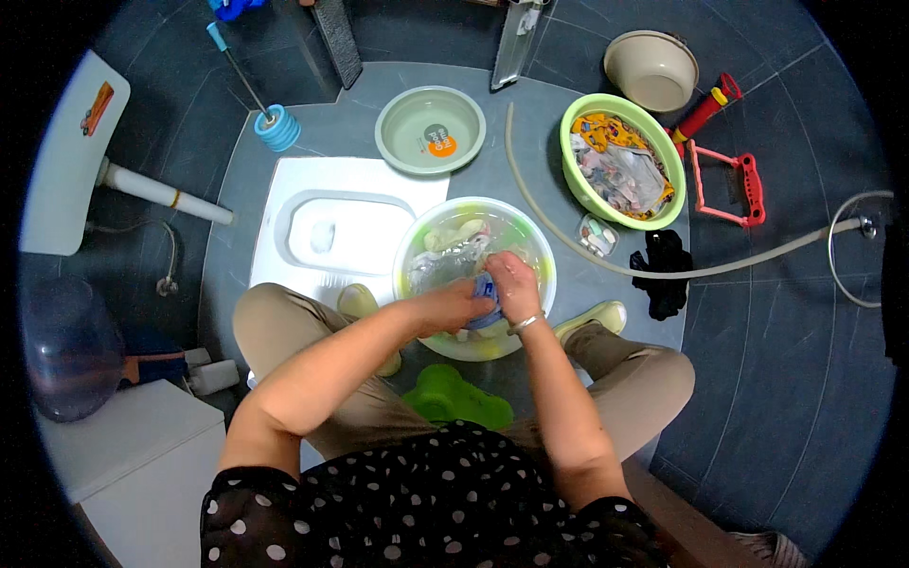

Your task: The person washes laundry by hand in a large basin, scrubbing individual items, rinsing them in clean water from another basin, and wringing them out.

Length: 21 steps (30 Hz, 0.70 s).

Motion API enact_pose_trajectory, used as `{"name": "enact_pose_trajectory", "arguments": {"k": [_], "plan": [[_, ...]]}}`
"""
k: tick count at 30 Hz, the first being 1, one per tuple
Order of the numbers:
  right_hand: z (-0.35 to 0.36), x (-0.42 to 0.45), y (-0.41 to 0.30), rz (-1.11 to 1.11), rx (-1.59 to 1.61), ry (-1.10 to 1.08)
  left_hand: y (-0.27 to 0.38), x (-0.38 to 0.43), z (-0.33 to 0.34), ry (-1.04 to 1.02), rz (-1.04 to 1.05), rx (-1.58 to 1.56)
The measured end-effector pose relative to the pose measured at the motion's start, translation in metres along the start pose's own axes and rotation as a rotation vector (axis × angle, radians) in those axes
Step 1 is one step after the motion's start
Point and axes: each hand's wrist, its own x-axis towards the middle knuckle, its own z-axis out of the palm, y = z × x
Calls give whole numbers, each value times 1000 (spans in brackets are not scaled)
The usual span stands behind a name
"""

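A round plastic basin with a pale rim (pixel 547 284) stands on the floor between my feet and holds water with pale wet cloth (pixel 454 236) in it. Over its near half, a small blue cloth item (pixel 486 304) is gripped between both hands. My left hand (pixel 454 307) closes on it from the left, thumb on top. My right hand (pixel 513 284), with a bracelet at the wrist, is wet and holds its right side; the fingertips are partly hidden.
A squat toilet (pixel 266 234) lies left of the basin, with a grey-green basin (pixel 398 153) behind. At right are a green tub (pixel 574 167) of clothes, a hose (pixel 522 181), a small clear container of soap pieces (pixel 596 236) and black cloth (pixel 664 273). A green stool (pixel 454 401) is close to me.
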Motion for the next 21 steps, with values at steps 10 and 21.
{"name": "enact_pose_trajectory", "arguments": {"k": [10,21], "plan": [[-9,11,-34,275,-229,22,4,10,6,303,219,1050],[-16,2,-100,-590,-655,-122,40,3,-30,-116,-4,-340]]}}
